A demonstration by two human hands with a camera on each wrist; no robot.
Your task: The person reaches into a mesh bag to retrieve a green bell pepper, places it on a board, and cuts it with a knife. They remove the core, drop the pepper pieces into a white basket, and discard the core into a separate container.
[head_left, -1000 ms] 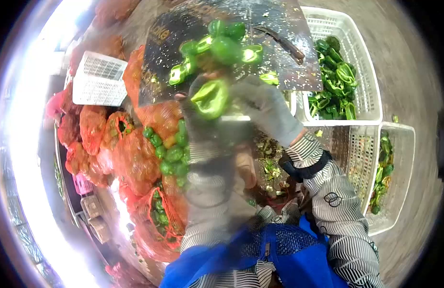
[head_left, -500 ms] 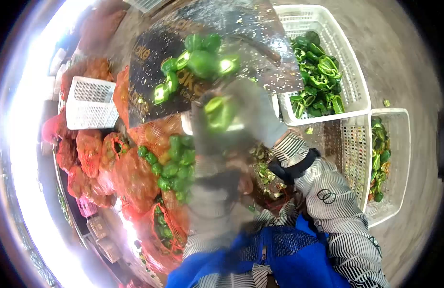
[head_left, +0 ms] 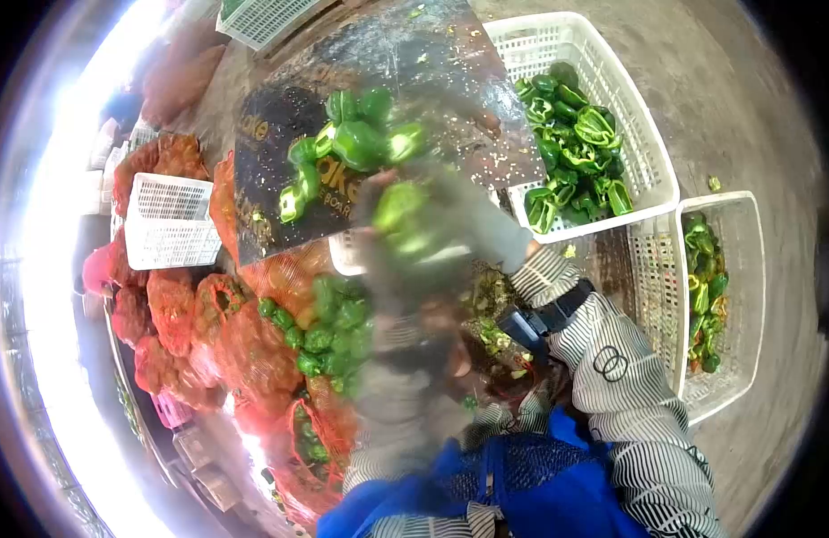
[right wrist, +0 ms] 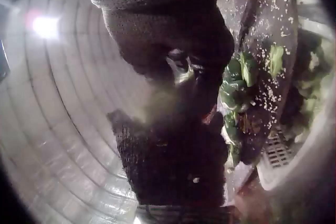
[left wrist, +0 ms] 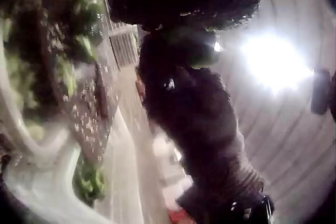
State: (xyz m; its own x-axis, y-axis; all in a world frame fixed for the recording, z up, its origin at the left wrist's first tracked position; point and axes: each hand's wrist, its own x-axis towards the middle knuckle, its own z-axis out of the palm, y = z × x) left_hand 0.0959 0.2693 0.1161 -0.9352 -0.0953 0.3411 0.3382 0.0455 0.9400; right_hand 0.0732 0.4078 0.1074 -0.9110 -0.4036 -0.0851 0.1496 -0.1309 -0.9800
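My gloved left hand [head_left: 383, 229], blurred, holds a cut green pepper [head_left: 402, 213] over the near edge of the dark board [head_left: 280, 108]. Close on its right is my gloved right hand [head_left: 473, 220], fingers curled in towards the pepper. In the right wrist view, a small shiny object [right wrist: 181, 71] shows within the curled fingers of the right hand [right wrist: 168, 35]; what it is cannot be told. In the left wrist view, a green pepper [left wrist: 199, 50] lies between both dark gloves, partly hidden. Several peppers [head_left: 359, 145], some cut, sit on the board.
A white crate [head_left: 652, 148] of cut peppers stands right of the board, another crate [head_left: 746, 296] below it. Red mesh sacks [head_left: 253, 345] and loose green peppers [head_left: 320, 336] lie left. A knife [right wrist: 249, 16] rests on the board.
The head view has shifted, so the board and crates sit further left in it. Both hands remain together at the pepper, which now looks more blurred.
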